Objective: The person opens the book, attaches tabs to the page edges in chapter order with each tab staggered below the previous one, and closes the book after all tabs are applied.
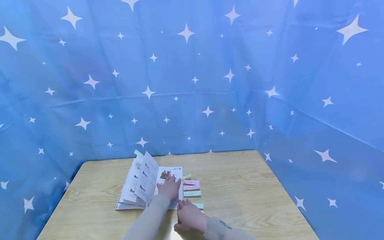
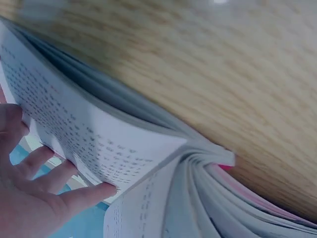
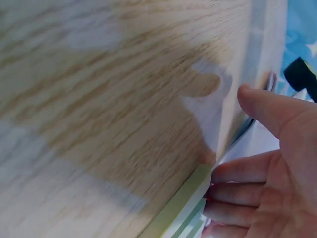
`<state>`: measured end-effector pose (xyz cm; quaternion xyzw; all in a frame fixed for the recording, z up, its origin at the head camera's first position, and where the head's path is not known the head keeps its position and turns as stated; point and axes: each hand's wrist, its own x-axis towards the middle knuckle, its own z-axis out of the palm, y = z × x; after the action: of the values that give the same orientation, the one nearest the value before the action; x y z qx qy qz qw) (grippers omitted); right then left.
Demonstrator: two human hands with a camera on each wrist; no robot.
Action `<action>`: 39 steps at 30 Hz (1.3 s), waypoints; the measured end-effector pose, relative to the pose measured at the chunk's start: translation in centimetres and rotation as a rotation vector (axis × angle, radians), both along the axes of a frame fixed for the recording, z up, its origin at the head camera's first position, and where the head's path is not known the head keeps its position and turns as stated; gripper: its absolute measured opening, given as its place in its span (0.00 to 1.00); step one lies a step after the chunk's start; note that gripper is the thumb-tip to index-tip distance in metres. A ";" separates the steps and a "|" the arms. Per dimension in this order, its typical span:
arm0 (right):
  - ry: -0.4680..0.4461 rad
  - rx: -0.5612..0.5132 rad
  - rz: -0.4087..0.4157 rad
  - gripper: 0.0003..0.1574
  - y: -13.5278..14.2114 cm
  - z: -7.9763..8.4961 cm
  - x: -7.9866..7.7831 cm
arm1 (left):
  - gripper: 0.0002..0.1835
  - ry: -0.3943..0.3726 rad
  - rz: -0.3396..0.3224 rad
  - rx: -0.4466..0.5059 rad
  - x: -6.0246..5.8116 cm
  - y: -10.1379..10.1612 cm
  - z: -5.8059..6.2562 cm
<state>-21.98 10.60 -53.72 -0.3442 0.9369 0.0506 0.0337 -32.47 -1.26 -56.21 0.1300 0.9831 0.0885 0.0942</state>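
Note:
An open book (image 1: 177, 170) with printed pages lies toward the left of the table, several of its leaves standing raised (image 1: 147, 176) on the left side. My left hand (image 1: 169, 189) rests on the right-hand page with fingers spread. In the left wrist view its straight fingers (image 2: 89, 196) touch the printed page (image 2: 84, 129). At the book's lower right corner is my right hand (image 1: 191, 215); the right wrist view shows its extended fingers (image 3: 240, 193) right at the page edge, beside a yellow-green tab (image 3: 183, 203). Pink tabs (image 1: 192, 187) and green tabs (image 1: 192, 193) stick out from the right edge.
The wooden table (image 1: 240, 186) extends to the right of the book. A blue curtain (image 1: 192, 83) with white stars hangs behind the table and along its sides. Another pale tab (image 1: 138, 153) pokes up from the top of the raised leaves.

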 end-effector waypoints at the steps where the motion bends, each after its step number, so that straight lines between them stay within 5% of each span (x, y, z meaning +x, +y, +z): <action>1: 0.001 -0.002 0.001 0.33 0.0 0.0 0.0 | 0.24 0.000 -0.008 0.000 0.1 0.0 0.1; 9: 0.041 -0.026 0.033 0.25 -0.2 -0.6 0.2 | 0.23 0.003 -0.001 -0.077 0.2 0.6 0.6; 18: 0.068 0.069 0.000 0.24 -1.8 -0.8 1.0 | 0.25 0.021 0.059 -0.099 0.5 0.5 -0.4; 23: 0.042 0.076 -0.018 0.25 -2.1 -0.7 0.8 | 0.22 0.009 0.009 -0.067 1.1 -0.2 -0.1; 31: -0.001 0.052 -0.079 0.23 -1.3 -0.3 -0.1 | 0.19 -0.090 -0.148 0.078 2.1 -2.5 2.3; 35: -0.018 0.057 -0.124 0.25 -1.2 0.4 -0.8 | 0.24 -0.078 -0.224 0.053 2.8 -4.0 3.5; 39: -0.053 0.045 -0.143 0.25 -1.2 0.6 -1.0 | 0.36 -0.055 -0.230 0.040 3.8 -5.3 3.6</action>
<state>-22.99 9.44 -53.08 -0.2766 0.9566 0.0602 0.0697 -28.70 -6.59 -52.63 0.2411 0.9568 0.1002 0.1279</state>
